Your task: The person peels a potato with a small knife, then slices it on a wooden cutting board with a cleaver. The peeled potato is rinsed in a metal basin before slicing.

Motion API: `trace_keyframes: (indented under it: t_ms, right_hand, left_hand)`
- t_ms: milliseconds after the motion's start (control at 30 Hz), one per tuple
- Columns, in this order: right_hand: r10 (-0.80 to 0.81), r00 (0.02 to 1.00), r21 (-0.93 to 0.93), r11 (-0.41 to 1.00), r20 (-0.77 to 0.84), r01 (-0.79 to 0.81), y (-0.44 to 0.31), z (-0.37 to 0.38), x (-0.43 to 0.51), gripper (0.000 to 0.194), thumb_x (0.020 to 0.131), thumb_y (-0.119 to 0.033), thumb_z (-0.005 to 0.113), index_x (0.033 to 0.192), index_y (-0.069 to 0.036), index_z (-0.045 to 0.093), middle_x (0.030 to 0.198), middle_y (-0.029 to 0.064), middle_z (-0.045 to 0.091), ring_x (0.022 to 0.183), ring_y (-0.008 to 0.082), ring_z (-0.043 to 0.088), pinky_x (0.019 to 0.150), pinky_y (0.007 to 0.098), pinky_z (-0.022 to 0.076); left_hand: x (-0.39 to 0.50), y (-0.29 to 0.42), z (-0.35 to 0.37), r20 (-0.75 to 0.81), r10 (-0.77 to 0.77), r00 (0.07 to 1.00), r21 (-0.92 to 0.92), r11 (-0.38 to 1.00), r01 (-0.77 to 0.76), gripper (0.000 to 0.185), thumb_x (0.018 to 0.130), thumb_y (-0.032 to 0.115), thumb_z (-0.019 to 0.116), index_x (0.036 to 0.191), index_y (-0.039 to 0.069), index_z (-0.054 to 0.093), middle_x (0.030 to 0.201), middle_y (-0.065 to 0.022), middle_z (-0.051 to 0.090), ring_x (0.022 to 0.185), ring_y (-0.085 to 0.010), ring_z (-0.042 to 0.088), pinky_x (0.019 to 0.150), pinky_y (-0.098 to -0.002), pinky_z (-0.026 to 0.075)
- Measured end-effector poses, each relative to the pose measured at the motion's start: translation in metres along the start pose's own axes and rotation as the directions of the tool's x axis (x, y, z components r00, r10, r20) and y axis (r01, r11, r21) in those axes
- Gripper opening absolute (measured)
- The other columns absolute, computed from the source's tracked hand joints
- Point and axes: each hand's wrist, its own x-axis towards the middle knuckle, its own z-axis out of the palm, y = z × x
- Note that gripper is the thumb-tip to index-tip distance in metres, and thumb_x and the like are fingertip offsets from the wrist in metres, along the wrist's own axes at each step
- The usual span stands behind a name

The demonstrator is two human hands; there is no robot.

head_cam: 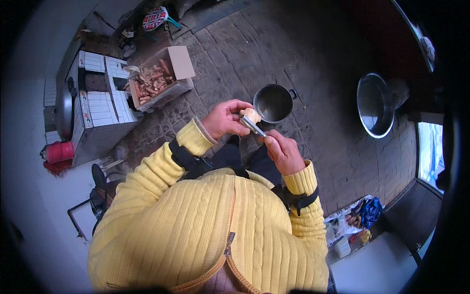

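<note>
My left hand [228, 120] holds a pale, knobby piece of food [252, 114], which looks like a peeled potato or root. In my right hand [285, 152] is the handle end of a metal peeler or knife [253, 126]; its shape is too small to settle. The tool's far end lies against the near side of the pale piece. Just beyond my hands, a dark cooking pot [282, 92] with a black side handle stands on the floor. Its contents look dark and are hard to make out.
An open cardboard box [182, 63] holds many corncobs, beside a white-tiled stove [101, 112]. A large metal tub [363, 106] stands at the right. Plastic bags [371, 212] and containers lie lower right. A stool with a plaid seat [155, 18] is at the upper left.
</note>
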Motion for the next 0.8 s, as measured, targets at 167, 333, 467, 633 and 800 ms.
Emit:
trace_keyframes:
  t_ms: [167, 333, 467, 633, 800]
  right_hand:
    - [-0.014, 1.000, -0.084, 0.996, 0.003, 0.015, 0.024, -0.025, 0.008, 0.027, 0.093, -0.028, 0.045, 0.094, -0.004, 0.057, 0.062, 0.0112, 0.054, 0.054, 0.0243, 0.054, 0.051, 0.0319, 0.0409]
    - [0.024, 0.999, -0.053, 0.998, 0.023, -0.022, 0.035, -0.031, 0.019, 0.027, 0.093, -0.028, 0.045, 0.095, -0.005, 0.057, 0.063, 0.0119, 0.054, 0.054, 0.0250, 0.054, 0.051, 0.0328, 0.0417]
    - [0.010, 1.000, -0.127, 0.992, -0.028, -0.013, 0.030, -0.027, 0.020, 0.026, 0.093, -0.028, 0.045, 0.095, -0.005, 0.058, 0.062, 0.0112, 0.053, 0.053, 0.0241, 0.053, 0.051, 0.0322, 0.0408]
    - [0.110, 0.990, 0.139, 0.986, -0.090, -0.097, 0.019, -0.026, 0.017, 0.025, 0.094, -0.027, 0.045, 0.094, -0.004, 0.057, 0.060, 0.0092, 0.050, 0.051, 0.0198, 0.050, 0.050, 0.0296, 0.0393]
    - [0.081, 0.995, 0.020, 0.997, -0.054, -0.080, 0.015, -0.023, 0.025, 0.029, 0.094, -0.030, 0.044, 0.092, -0.004, 0.057, 0.060, 0.0109, 0.050, 0.051, 0.0221, 0.051, 0.049, 0.0322, 0.0395]
  left_hand:
    - [0.021, -0.010, 0.009, -0.008, -0.093, 0.996, -0.132, 0.987, 0.091, 0.056, 0.067, -0.006, 0.068, 0.118, -0.003, 0.045, 0.109, -0.0127, 0.057, 0.097, -0.0186, 0.058, 0.081, -0.0292, 0.051]
    - [0.027, -0.014, 0.006, 0.005, -0.106, 0.994, -0.133, 0.986, 0.105, 0.052, 0.069, -0.005, 0.067, 0.117, -0.003, 0.045, 0.108, -0.0117, 0.057, 0.094, -0.0183, 0.058, 0.077, -0.0267, 0.051]
    - [0.030, -0.019, 0.009, -0.100, -0.095, 0.990, -0.078, 0.993, 0.087, 0.052, 0.069, -0.004, 0.068, 0.116, -0.002, 0.045, 0.107, -0.0101, 0.056, 0.094, -0.0184, 0.058, 0.078, -0.0286, 0.051]
    - [0.039, -0.023, 0.011, -0.221, -0.099, 0.970, -0.035, 0.995, 0.094, 0.053, 0.069, -0.004, 0.070, 0.116, -0.001, 0.045, 0.108, -0.0096, 0.056, 0.095, -0.0193, 0.058, 0.083, -0.0311, 0.050]
    - [0.039, -0.017, 0.009, -0.116, -0.035, 0.993, -0.030, 0.999, 0.032, 0.057, 0.067, -0.005, 0.071, 0.116, -0.002, 0.045, 0.105, -0.0094, 0.055, 0.095, -0.0173, 0.057, 0.081, -0.0300, 0.051]
